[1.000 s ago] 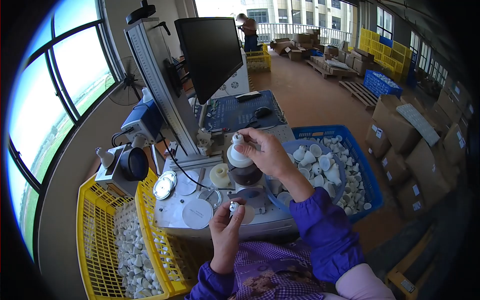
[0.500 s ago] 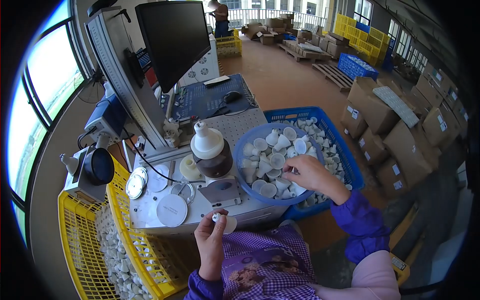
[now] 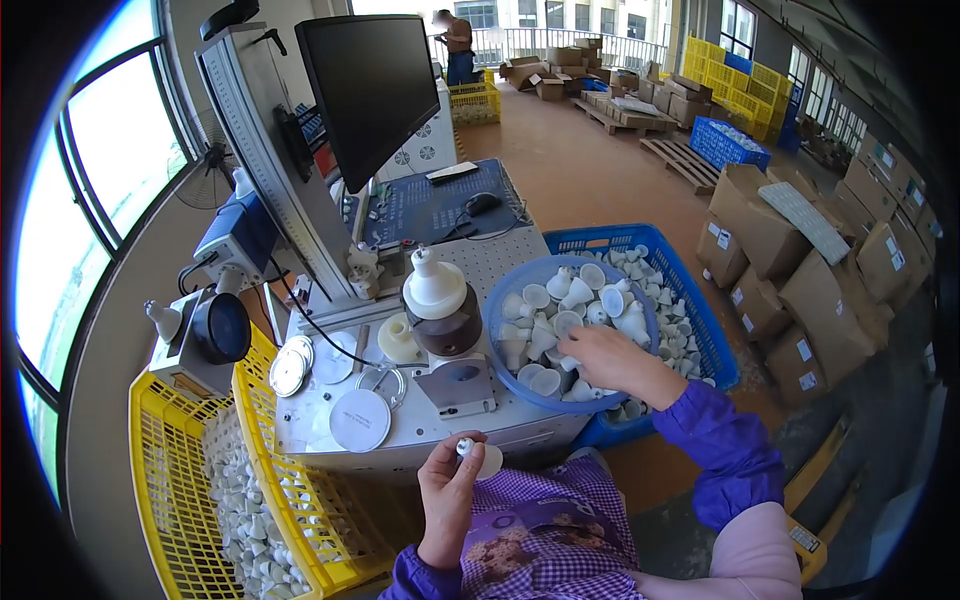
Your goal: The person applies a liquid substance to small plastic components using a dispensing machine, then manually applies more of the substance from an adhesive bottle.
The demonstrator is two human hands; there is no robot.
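Low in front of my apron, my left hand (image 3: 450,490) pinches a white spotlight bulb (image 3: 487,461) between thumb and fingers, its small capped end up by the fingertips. Over the round blue basin (image 3: 497,362), my right hand (image 3: 615,360) reaches into a heap of white spotlight bulbs (image 3: 577,292). Its fingers are bent together at the pile, and whatever lies between them is hidden. To the left of the basin, another white bulb (image 3: 436,288) stands upright on a dark round holder (image 3: 440,335).
The basin rests partly on a blue crate (image 3: 715,345) of bulbs. A yellow crate (image 3: 150,480) with more stands at lower left. Round metal discs (image 3: 360,419) lie on the workbench. A monitor (image 3: 370,95) and upright column rise behind; cartons (image 3: 755,220) are stacked right. A person stands far off.
The whole view has shifted slightly, moving the scene right and down. My right hand has moved a little deeper over the bulbs in the basin. My left hand keeps its bulb.
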